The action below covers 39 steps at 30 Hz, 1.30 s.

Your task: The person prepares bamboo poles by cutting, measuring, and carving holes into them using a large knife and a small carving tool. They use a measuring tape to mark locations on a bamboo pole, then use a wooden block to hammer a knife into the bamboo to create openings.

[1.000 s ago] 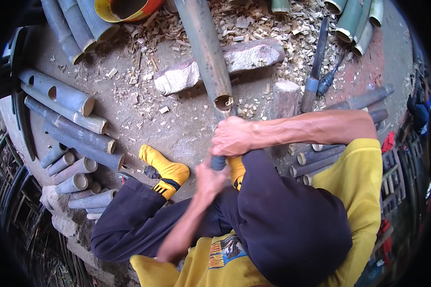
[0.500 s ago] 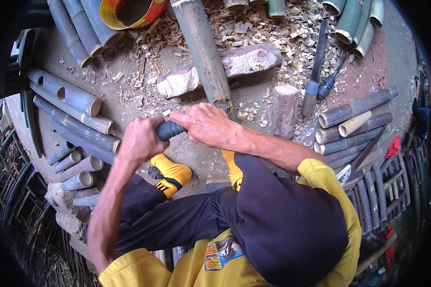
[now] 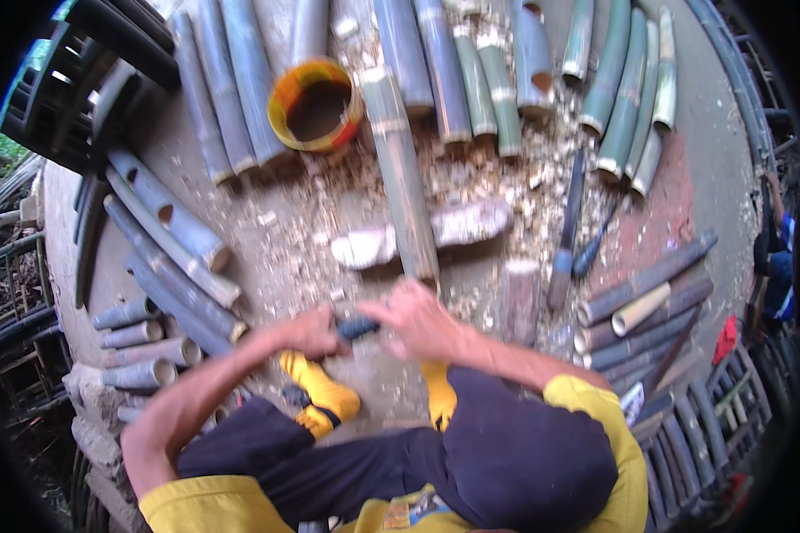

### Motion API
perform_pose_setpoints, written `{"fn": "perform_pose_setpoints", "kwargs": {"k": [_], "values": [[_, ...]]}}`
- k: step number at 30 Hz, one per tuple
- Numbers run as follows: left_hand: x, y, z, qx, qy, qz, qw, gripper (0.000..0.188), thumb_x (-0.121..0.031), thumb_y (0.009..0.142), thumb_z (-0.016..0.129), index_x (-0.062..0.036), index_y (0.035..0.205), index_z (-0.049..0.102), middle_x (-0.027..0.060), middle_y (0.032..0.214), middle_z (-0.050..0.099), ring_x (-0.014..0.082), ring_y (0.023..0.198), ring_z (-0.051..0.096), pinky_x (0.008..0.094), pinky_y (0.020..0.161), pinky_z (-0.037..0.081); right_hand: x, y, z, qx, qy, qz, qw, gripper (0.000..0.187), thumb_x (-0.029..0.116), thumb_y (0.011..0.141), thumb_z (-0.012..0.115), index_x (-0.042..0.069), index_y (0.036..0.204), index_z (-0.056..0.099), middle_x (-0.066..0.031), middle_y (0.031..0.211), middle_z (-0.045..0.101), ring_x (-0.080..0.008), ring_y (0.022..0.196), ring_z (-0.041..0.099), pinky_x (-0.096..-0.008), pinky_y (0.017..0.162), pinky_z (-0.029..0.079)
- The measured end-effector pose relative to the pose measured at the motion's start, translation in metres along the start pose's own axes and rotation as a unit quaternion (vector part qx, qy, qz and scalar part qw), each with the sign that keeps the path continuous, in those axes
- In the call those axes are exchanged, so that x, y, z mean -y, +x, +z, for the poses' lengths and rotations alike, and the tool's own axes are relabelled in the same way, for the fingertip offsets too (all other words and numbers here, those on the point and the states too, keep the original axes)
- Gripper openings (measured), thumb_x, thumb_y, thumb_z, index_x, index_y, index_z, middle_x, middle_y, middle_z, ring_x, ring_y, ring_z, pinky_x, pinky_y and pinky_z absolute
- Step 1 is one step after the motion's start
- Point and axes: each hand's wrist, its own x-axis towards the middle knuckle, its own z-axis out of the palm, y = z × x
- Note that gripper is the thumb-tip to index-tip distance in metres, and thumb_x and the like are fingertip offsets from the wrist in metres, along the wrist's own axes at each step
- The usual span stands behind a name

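My left hand (image 3: 314, 331) is closed round one end of a dark wrapped tool handle (image 3: 357, 328). At the handle's right end my right hand (image 3: 418, 320) has its fingers bent, with the index finger reaching along it. Motion blur and my fingers hide the rest of the tool. Just beyond my right hand is the near end of a long bamboo tube (image 3: 403, 191). The tube slopes away from me, resting across a pale chopped log (image 3: 471, 224).
A red and yellow round container (image 3: 295, 82) stands far left of the tube. Bamboo tubes (image 3: 409, 53) line the far side; more lie in stacks at left and right. A long blade (image 3: 571, 209) lies right of the tube, near an upright wooden stump (image 3: 520, 302). Shavings litter the ground.
The view has shifted, showing more of the far bamboo and placing my hands lower in the picture. My left elbow is bent further outward. Both hands stay at the handle.
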Motion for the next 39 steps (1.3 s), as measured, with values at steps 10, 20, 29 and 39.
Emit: {"fn": "perform_pose_setpoints", "kwargs": {"k": [10, 20, 29, 39], "values": [[-0.078, -0.003, 0.117, -0.058, -0.233, 0.208, 0.948, 0.093, -0.038, 0.067, 0.08, 0.0031, 0.136, 0.033, 0.0218, 0.131, 0.043, 0.0285, 0.125, 0.04, 0.0391, 0.105, 0.032, -0.01, -0.083, -0.015, -0.238, 0.39, 0.269, 0.848, 0.045, 0.018, 0.085, 0.056, 0.002, 0.126, 0.045, -0.0084, 0.078, 0.06, -0.0189, 0.068, 0.057, -0.0346, 0.067, 0.049], [-0.101, 0.115, 0.13, -0.058, -0.506, 0.019, 0.86, 0.037, -0.033, 0.084, 0.058, 0.0033, 0.087, 0.059, 0.009, 0.078, 0.059, 0.0151, 0.062, 0.052, 0.0287, 0.059, 0.045, -0.027, -0.125, 0.039, -0.174, 0.075, 0.32, 0.928, 0.05, 0.02, 0.08, 0.062, 0.014, 0.128, 0.05, -0.0213, 0.08, 0.06, -0.0384, 0.074, 0.06, -0.046, 0.067, 0.047], [-0.102, 0.098, 0.119, 0.046, -0.826, 0.149, 0.542, 0.031, -0.019, 0.093, 0.046, 0.0013, 0.115, 0.052, 0.0135, 0.118, 0.056, 0.0234, 0.109, 0.054, 0.0398, 0.095, 0.043, -0.029, -0.053, -0.076, 0.169, -0.201, 0.19, 0.946, 0.052, 0.02, 0.079, 0.06, 0.013, 0.129, 0.048, -0.0149, 0.077, 0.062, -0.0308, 0.073, 0.062, -0.0412, 0.064, 0.048], [-0.135, 0.132, 0.155, 0.157, -0.941, 0.288, 0.086, 0.032, -0.024, 0.092, 0.053, -0.0065, 0.119, 0.054, 0.0067, 0.13, 0.05, 0.0205, 0.124, 0.042, 0.0364, 0.113, 0.024, -0.081, -0.004, -0.102, 0.187, -0.378, -0.224, 0.879, 0.017, 0.026, 0.075, 0.06, 0.009, 0.078, 0.061, -0.0038, 0.065, 0.061, -0.0189, 0.062, 0.063, -0.0338, 0.055, 0.045]]}}
